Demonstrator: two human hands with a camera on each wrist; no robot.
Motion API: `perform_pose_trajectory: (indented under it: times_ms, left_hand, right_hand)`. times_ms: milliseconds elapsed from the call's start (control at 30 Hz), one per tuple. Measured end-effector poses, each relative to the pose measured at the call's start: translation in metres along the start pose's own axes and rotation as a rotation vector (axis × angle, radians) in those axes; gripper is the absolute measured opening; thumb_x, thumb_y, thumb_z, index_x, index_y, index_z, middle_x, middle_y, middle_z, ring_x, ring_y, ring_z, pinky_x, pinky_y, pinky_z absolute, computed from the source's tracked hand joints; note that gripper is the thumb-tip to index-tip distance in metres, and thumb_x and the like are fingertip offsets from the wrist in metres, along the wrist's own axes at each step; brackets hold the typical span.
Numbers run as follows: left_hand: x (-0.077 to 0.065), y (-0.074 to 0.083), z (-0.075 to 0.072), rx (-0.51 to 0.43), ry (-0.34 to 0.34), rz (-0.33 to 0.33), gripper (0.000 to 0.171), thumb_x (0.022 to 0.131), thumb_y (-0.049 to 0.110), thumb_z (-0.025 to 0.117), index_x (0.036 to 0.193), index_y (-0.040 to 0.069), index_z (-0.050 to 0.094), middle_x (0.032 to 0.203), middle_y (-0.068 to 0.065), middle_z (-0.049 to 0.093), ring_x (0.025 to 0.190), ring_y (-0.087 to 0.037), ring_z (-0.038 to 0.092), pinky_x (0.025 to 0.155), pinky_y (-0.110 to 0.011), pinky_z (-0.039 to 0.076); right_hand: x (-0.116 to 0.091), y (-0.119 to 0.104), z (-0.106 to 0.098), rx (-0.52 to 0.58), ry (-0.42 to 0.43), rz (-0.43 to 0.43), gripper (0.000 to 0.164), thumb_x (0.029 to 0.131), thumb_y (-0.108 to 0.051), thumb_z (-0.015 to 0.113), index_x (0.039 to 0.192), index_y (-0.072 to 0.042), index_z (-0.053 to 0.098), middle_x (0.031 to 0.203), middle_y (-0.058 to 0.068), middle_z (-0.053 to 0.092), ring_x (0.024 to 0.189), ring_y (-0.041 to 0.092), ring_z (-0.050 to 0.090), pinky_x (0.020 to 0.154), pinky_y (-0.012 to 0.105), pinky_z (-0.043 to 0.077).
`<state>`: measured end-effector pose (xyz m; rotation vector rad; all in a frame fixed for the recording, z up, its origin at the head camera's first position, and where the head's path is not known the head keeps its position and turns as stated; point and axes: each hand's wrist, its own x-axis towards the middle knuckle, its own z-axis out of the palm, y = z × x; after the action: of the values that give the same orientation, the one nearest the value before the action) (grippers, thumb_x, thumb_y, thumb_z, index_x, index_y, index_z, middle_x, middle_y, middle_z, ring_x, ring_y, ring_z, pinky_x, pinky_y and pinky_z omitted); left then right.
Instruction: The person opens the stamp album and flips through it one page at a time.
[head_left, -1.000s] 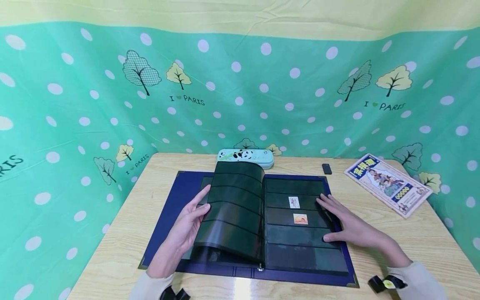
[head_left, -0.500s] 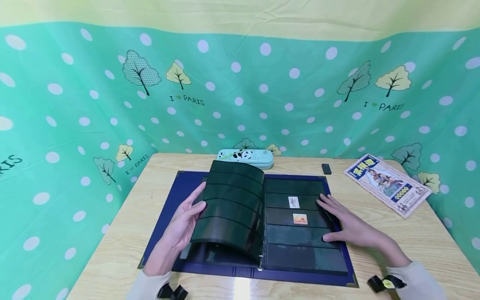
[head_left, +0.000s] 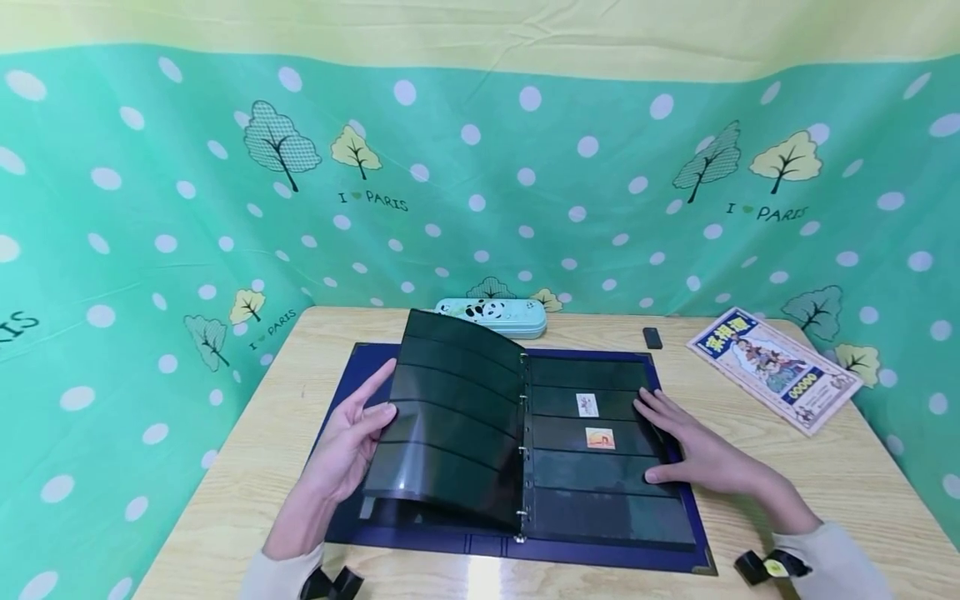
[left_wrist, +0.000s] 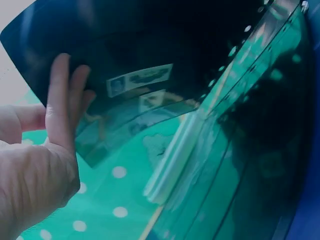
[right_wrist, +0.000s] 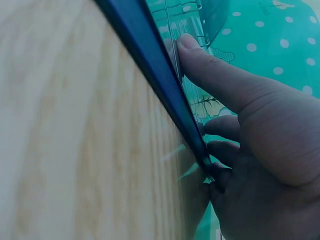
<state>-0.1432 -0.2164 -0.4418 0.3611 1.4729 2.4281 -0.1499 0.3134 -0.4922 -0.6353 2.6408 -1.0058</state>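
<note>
A stamp album lies spread on the table, its navy cover (head_left: 487, 542) under black pocket pages. My left hand (head_left: 341, 446) holds a raised black album page (head_left: 450, 408) by its outer edge, thumb on one face and fingers on the other. In the left wrist view, stamps (left_wrist: 150, 75) show on the underside of that page, beside my left fingers (left_wrist: 59, 95). My right hand (head_left: 701, 450) rests with spread fingers on the outer edge of the right-hand page (head_left: 600, 517). Two small stamps, one whitish (head_left: 587, 405) and one orange (head_left: 600, 438), sit in that page's pockets.
Behind the album stands a light-blue panda pencil case (head_left: 491, 317). A small dark block (head_left: 652, 337) and an illustrated booklet (head_left: 776, 367) lie at the back right of the wooden table (head_left: 247, 483). A green dotted curtain (head_left: 480, 183) hangs behind.
My left hand has moved left, carrying the raised page further over to the left and exposing more of the binder rings. The right hand has stayed in place.
</note>
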Motion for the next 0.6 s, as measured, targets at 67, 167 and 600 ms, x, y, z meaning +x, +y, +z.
perform_pose_trajectory:
  times_ms: [67, 167, 600]
  left_hand:
    - [-0.001, 0.002, -0.003, 0.008, -0.001, -0.001, 0.076, 0.114, -0.007, 0.047, 0.179, 0.004, 0.008, 0.111, 0.001, 0.085, 0.106, -0.010, 0.081, 0.092, -0.026, 0.064]
    - [-0.001, 0.004, -0.007, 0.057, 0.034, -0.019, 0.074, 0.114, -0.006, 0.048, 0.178, 0.003, 0.012, 0.098, 0.006, 0.083, 0.102, -0.008, 0.080, 0.090, -0.023, 0.064]
    - [-0.012, 0.003, -0.020, 0.398, 0.298, -0.062, 0.066, 0.109, -0.001, 0.058, 0.172, 0.006, 0.040, 0.062, 0.008, 0.031, 0.049, -0.010, 0.032, 0.048, -0.028, 0.021]
  right_hand:
    - [0.000, 0.000, 0.000, -0.001, 0.000, -0.001, 0.107, 0.091, -0.039, 0.093, 0.173, -0.002, 0.035, 0.181, 0.031, 0.016, 0.162, 0.065, 0.007, 0.116, 0.089, 0.022]
    - [0.000, 0.001, 0.001, -0.003, 0.004, -0.001, 0.108, 0.090, -0.039, 0.093, 0.173, -0.001, 0.035, 0.181, 0.031, 0.017, 0.162, 0.065, 0.008, 0.116, 0.089, 0.023]
    - [0.000, 0.003, 0.001, -0.008, 0.006, 0.001, 0.108, 0.090, -0.040, 0.093, 0.173, -0.003, 0.035, 0.181, 0.030, 0.018, 0.163, 0.064, 0.008, 0.117, 0.088, 0.023]
